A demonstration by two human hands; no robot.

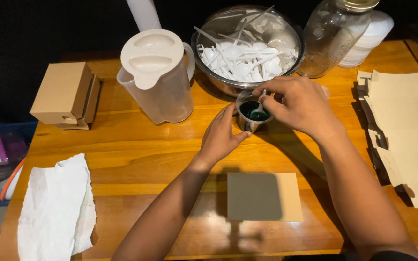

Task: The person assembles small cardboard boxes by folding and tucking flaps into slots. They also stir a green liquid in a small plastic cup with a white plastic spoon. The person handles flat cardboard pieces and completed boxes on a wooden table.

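Head view looks down on a wooden table (136, 159) with an orange-brown varnish, and behind it the room is dark, almost black. On the far side stand a clear plastic pitcher (158, 79) with a white lid, a metal bowl (247, 46) full of white plastic spoons, and a large glass jar (332, 38) with a stack of white lids (371, 38) behind it. At the left are a small brown cardboard box (66, 94) and a torn white paper towel (56, 210); at the right lie flat cardboard pieces (410, 130), and near the front edge lies a tan cardboard square (264, 195). A small clear cup (252, 113) with dark green liquid stands on the table just in front of the bowl, between both hands. Left hand (221, 137) is half open and curves around the near side of the cup, thumb and fingers touching its wall. Right hand (298, 104) is above the cup, its fingers closed in a pinch on the handle of a small white spoon (260, 105), and the spoon's end dips into the green liquid.
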